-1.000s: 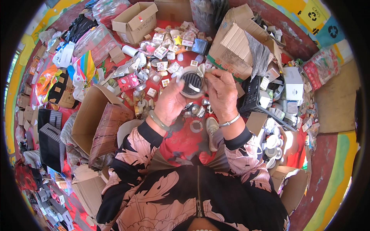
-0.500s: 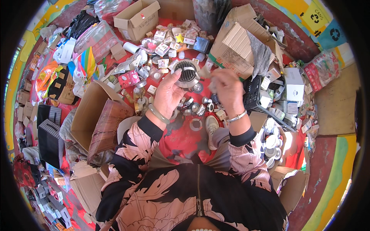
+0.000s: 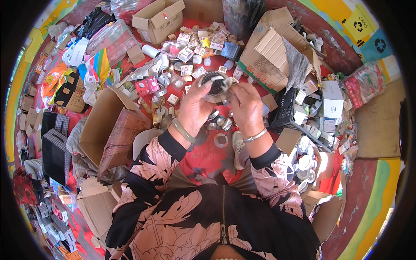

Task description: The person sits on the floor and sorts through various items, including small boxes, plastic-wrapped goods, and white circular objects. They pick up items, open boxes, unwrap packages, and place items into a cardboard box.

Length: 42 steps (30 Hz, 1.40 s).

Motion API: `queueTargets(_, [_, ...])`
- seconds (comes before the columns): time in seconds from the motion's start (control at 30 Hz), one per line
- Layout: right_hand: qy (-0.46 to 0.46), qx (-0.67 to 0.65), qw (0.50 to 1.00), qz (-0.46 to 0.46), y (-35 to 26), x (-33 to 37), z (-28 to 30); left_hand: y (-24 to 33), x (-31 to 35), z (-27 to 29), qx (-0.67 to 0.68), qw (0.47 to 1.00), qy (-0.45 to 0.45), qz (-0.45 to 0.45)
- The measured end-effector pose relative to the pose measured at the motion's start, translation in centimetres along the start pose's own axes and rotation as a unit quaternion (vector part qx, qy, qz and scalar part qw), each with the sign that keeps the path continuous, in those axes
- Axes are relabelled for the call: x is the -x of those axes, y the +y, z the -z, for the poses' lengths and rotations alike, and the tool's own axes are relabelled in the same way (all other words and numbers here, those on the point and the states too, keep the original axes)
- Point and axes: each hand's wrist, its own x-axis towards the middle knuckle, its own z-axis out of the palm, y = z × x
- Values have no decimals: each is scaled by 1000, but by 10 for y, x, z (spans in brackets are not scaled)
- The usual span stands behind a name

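My left hand is closed round the left rim of a round fixture that looks like a lamp, with a pale ring and a dark ribbed face. Its thumb lies over the near-left edge. At the fixture's right side, my right hand has its fingers pinched on a small pale wad, perhaps cloth, pressed against the face. The right fingertips are partly hidden behind the wad. Below both hands, several small metal rings and round parts lie on the red floor.
An open cardboard box stands at left, another box at the far side. Small cartons lie heaped ahead. At right are a large torn carton, a black crate of boxes and several white round pieces.
My right hand has come left and in, bringing the pale wad from beside the fixture onto its face. My left hand still holds the fixture in nearly the same place.
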Motion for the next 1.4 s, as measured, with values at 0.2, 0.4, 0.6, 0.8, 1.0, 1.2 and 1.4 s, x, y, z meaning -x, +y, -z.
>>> queueTargets(0.2, [28, 17, 999, -31, 6, -2, 2, -8, 4, -4, -7, 1000, 17, -18])
queueTargets(0.4, [51, -27, 997, -55, -10, 4, -3, -5, 2, -6, -29, 997, -15, -63])
queueTargets(0.6, [-73, -226, 967, -94, -23, 14, -1, 7, -3, 0, -32, 993, 26, -110])
queueTargets(0.8, [70, -420, 883, -196, 13, -10, 38, -1, -3, -2, -19, 996, 20, -90])
queueTargets(1.0, [-5, -76, 993, 86, -9, -9, 10, -19, 2, -4, -25, 997, 39, -53])
queueTargets(1.2, [51, -144, 988, -34, -5, 0, 2, -19, 6, -7, -137, 988, 20, -64])
queueTargets(1.4, [65, -429, 847, -306, 0, 3, 2, -17, 6, -6, -162, 984, 8, -71])
